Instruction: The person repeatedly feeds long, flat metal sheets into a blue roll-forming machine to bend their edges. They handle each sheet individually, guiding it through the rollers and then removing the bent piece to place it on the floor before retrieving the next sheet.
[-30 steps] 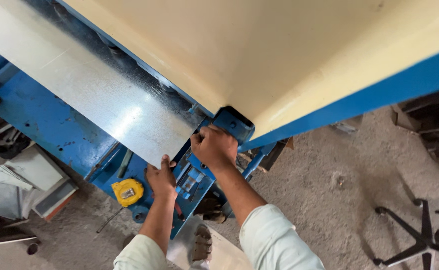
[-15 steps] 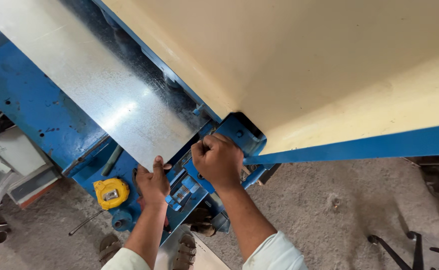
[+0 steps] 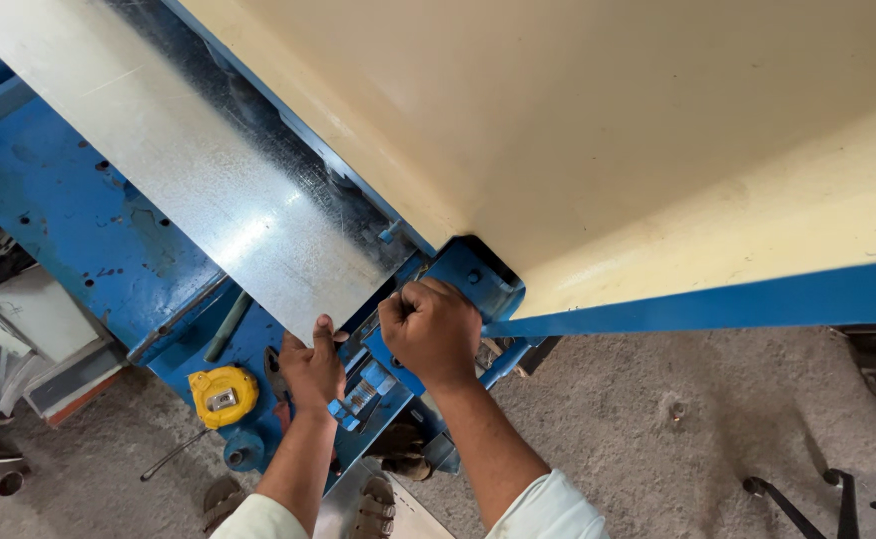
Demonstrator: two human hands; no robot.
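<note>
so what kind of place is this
Probably a sheet-metal workshop. A shiny galvanised metal sheet lies on a big blue steel machine bed, a yellow tape measure sits by the left hand, and the bare concrete floor is dusty.

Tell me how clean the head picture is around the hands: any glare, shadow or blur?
Head view: sharp overall, no motion blur on the left hand or right hand; a bright glare patch on the galvanised sheet just above the left hand; deep shadow under the cream machine cover hides the sheet's far edge.
</note>
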